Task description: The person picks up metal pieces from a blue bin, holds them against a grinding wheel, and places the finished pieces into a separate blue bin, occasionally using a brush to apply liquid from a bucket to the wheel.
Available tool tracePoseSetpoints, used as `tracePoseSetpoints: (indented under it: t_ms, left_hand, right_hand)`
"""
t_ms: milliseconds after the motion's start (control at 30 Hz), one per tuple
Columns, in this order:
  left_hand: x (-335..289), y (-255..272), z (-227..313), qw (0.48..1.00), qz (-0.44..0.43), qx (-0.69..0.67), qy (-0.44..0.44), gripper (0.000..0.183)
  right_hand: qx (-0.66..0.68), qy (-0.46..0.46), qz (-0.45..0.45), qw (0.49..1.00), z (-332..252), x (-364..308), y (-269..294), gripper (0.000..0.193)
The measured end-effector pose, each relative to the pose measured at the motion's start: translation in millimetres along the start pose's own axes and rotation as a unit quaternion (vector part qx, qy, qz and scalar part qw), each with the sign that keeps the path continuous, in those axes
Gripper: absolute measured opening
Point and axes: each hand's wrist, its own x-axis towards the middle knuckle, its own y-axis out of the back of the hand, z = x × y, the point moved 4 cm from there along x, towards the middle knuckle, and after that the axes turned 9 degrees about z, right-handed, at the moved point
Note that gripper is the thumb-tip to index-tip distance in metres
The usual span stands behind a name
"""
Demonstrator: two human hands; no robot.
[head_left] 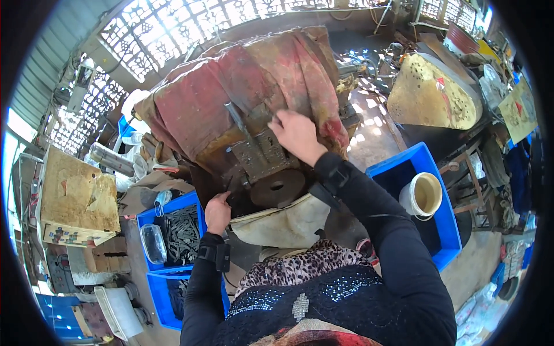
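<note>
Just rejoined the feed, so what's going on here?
A person works at a metal block by a red cloth. The right hand is curled near the block's upper right; the left hand is low, left of the round disc. Whether either grips anything is unclear. A blue bin of gray pieces stands left.

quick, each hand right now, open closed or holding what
Left hand: cannot be told; fingers left of the round disc.
Right hand: closed, fingers curled; whether it holds anything is hidden.

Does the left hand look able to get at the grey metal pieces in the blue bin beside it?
Probably yes: the left hand is close beside the open blue bin, and the clear container leaves most grey metal pieces uncovered.
</note>
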Motion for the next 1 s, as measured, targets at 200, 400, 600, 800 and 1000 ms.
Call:
tracePoseSetpoints:
  t_ms: [200, 400, 600, 800, 1000]
  left_hand:
    - [1, 2, 5, 0.998, 0.034, -0.003, -0.044, 0.039]
    - [0, 6, 9, 0.997, 0.054, -0.001, -0.046, 0.03]
    - [0, 6, 12, 0.998, 0.048, 0.021, -0.036, 0.024]
    - [1, 4, 13, 0.998, 0.047, 0.028, -0.032, 0.023]
    - [2, 6, 14, 0.997, 0.055, 0.019, -0.048, 0.024]
  right_hand:
    - [0.028, -0.019, -0.019, 0.999, -37, 60, -24, 0.034]
    - [0.018, 0.01, -0.036, 0.999, -57, 80, -50, 0.034]
    - [0.043, 0.052, -0.06, 0.996, -63, 83, -73, 0.03]
    - [0.0, 0.092, -0.065, 0.994, -65, 76, -90, 0.027]
    - [-0.004, 0.095, -0.049, 0.994, -64, 78, -93, 0.026]
